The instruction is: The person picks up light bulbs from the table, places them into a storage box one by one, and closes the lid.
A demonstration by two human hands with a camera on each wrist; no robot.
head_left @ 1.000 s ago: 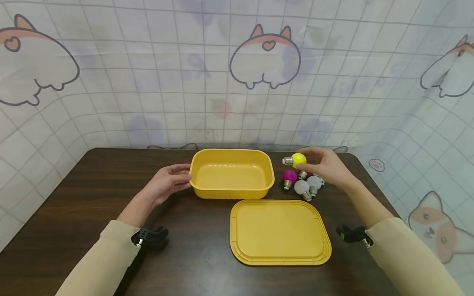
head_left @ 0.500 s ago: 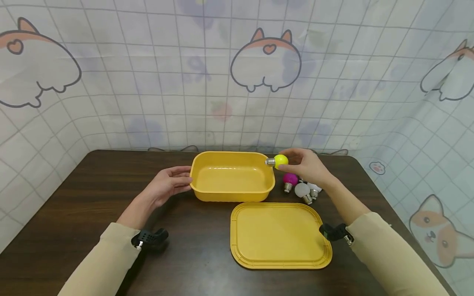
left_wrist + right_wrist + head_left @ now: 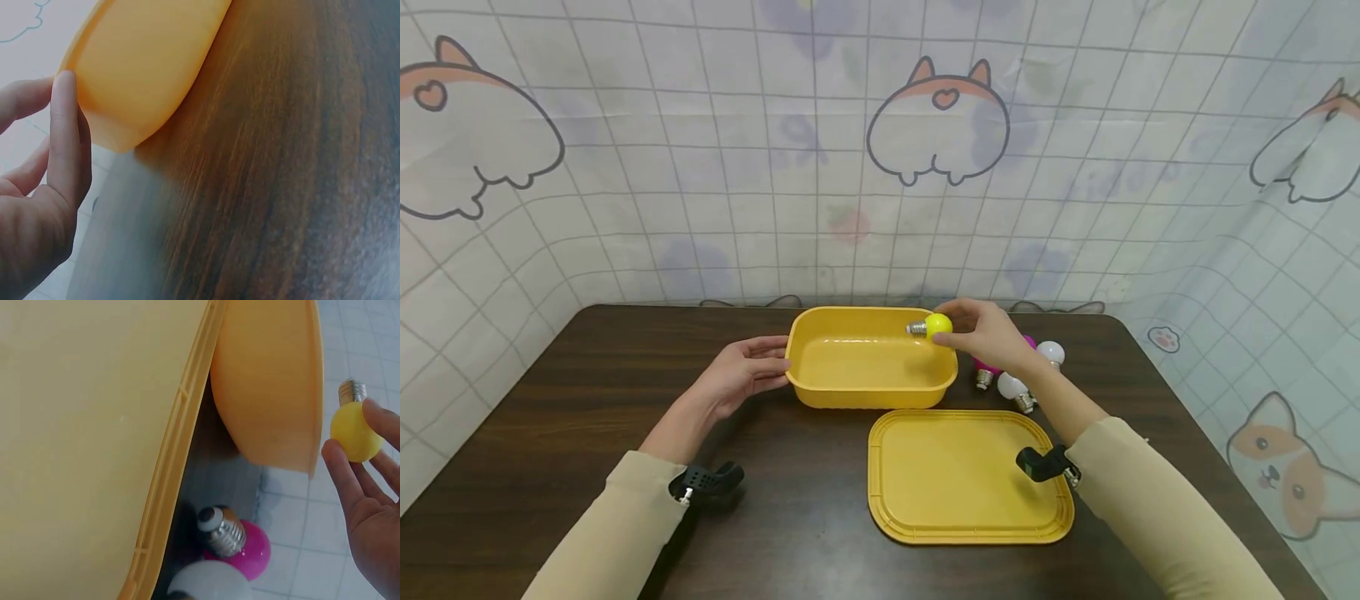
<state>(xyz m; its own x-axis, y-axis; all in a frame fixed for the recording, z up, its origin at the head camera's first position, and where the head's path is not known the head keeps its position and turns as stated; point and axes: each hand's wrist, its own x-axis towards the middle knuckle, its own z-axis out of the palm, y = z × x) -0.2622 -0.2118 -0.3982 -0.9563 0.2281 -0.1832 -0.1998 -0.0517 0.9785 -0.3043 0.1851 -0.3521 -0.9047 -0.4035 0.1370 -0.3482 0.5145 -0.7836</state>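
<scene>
Shifted leftward since a second ago, with the yellow light bulb [image 3: 939,326] pinched between thumb and fingers of the right hand [image 3: 988,333]: from above the loose bulbs [image 3: 1012,385] to above the right end of the deep yellow bin [image 3: 850,398]. Held sideways there, screw base to the left. Uncovered, by that move, a white bulb [image 3: 1051,352], hidden behind the hand half a second ago. Kept in the same place with the left hand [image 3: 737,371], in a loose, unclenched spread, fingertips against the bin's left end. Just in front of the bin, flat on the dark wood-grain table [image 3: 512,400]: a rimmed yellow lid [image 3: 962,475]. Right of the bin, partly behind the right forearm: magenta and white bulbs, number unclear.
</scene>
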